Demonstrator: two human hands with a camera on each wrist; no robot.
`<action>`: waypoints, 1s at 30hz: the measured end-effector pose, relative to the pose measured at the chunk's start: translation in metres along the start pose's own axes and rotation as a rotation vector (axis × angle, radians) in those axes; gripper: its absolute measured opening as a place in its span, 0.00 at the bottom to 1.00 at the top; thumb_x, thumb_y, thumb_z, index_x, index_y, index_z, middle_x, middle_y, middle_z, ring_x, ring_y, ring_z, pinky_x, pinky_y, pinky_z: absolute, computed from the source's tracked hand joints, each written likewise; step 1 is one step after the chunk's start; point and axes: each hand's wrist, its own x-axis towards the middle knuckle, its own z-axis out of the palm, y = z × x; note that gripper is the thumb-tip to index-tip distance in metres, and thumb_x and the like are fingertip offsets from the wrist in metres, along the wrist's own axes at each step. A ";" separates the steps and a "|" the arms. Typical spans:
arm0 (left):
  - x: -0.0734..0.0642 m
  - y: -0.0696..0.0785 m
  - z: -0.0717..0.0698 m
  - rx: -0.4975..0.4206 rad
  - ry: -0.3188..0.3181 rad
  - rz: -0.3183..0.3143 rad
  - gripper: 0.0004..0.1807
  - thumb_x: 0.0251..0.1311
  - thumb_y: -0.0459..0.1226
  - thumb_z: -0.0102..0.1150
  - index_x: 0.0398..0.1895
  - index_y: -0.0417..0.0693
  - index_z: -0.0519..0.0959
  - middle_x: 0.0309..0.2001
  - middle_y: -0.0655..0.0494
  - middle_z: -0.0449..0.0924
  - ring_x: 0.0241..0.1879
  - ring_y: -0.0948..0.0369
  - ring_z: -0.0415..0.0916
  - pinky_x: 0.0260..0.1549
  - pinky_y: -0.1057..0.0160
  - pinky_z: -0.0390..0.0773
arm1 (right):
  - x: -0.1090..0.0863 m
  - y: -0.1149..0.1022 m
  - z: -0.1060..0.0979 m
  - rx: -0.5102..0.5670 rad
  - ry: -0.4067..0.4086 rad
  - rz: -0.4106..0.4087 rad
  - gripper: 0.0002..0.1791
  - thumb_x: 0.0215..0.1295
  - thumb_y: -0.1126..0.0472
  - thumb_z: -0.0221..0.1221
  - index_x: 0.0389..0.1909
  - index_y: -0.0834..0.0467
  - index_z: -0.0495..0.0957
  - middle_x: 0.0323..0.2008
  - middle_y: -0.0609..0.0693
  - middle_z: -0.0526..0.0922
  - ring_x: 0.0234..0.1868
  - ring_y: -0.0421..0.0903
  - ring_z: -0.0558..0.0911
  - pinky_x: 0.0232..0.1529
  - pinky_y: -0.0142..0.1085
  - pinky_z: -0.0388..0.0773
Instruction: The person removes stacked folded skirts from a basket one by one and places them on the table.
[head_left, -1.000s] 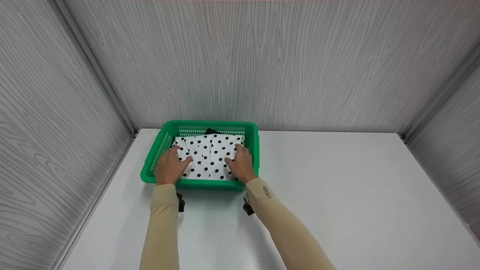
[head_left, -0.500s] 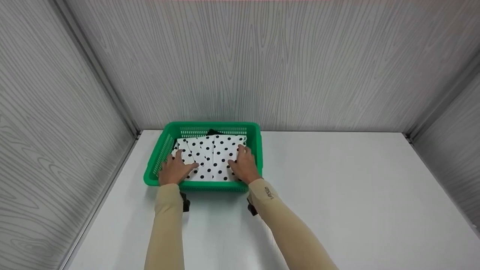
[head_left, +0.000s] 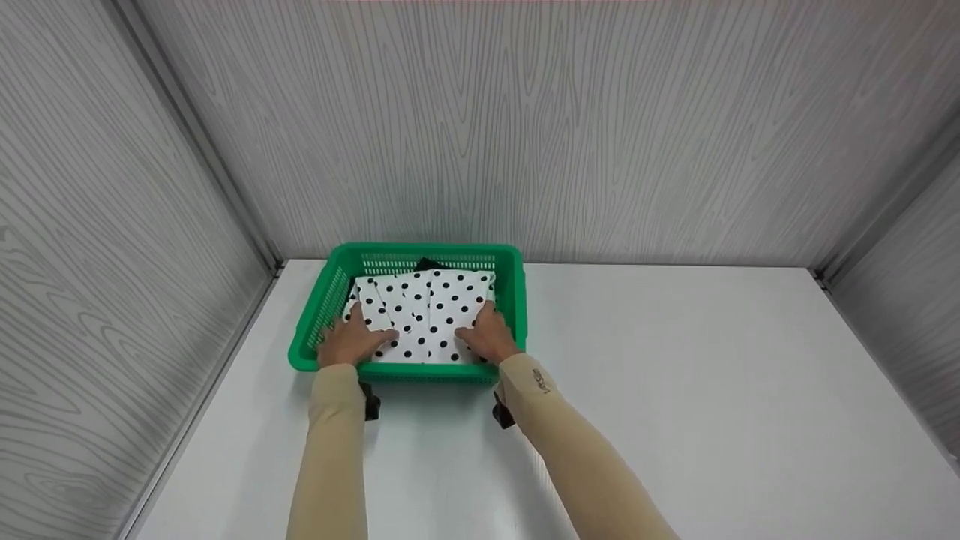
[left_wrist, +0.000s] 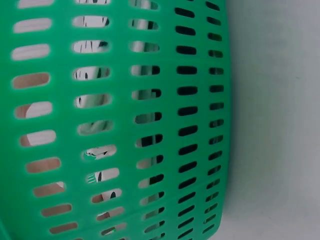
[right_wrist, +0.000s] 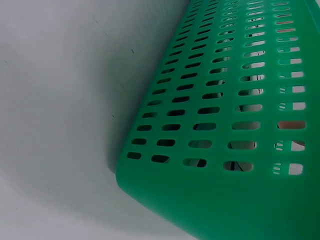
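A folded white cloth with black polka dots [head_left: 420, 315] lies in a green plastic basket [head_left: 427, 370] in the head view. My left hand [head_left: 351, 343] rests at the cloth's left side, its thumb stretched over the top and its fingers spread along the edge. At the right side my right hand [head_left: 487, 336] lies much the same way, thumb on the cloth and fingers toward the basket wall. Some fingertips are hidden. In both wrist views the slotted front wall [left_wrist: 120, 115] of the basket [right_wrist: 200, 115] fills much of the picture; bits of cloth show through the slots.
Something black [head_left: 427, 264] sticks up behind the cloth inside the basket. The basket stands on a white table [head_left: 660, 375], near the grey wood-grain back panel [head_left: 480, 135] and left panel [head_left: 97, 262].
Both hands stay inside the basket. The right fingers have sunk lower beside the cloth; the left hand has slid slightly nearer the front rim. The cloth keeps its place in the basket.
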 end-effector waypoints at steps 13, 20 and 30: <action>0.001 -0.004 0.002 -0.024 0.080 0.046 0.47 0.61 0.48 0.61 0.78 0.36 0.55 0.68 0.24 0.60 0.67 0.28 0.54 0.64 0.26 0.49 | 0.004 0.002 0.000 0.141 -0.034 0.097 0.24 0.67 0.64 0.64 0.61 0.65 0.68 0.43 0.56 0.78 0.42 0.49 0.80 0.49 0.43 0.78; -0.001 -0.007 0.004 -0.154 0.120 0.031 0.34 0.64 0.37 0.60 0.71 0.32 0.65 0.62 0.29 0.68 0.56 0.39 0.69 0.57 0.39 0.70 | 0.004 0.007 0.001 0.213 -0.045 0.067 0.26 0.64 0.66 0.66 0.60 0.63 0.68 0.45 0.55 0.78 0.45 0.49 0.78 0.54 0.44 0.75; -0.001 -0.007 0.000 -0.208 0.053 0.064 0.30 0.61 0.33 0.64 0.66 0.32 0.72 0.64 0.32 0.72 0.55 0.42 0.72 0.58 0.42 0.71 | 0.004 0.007 -0.004 0.290 -0.050 0.087 0.08 0.60 0.68 0.66 0.33 0.60 0.75 0.29 0.50 0.76 0.25 0.43 0.73 0.25 0.33 0.70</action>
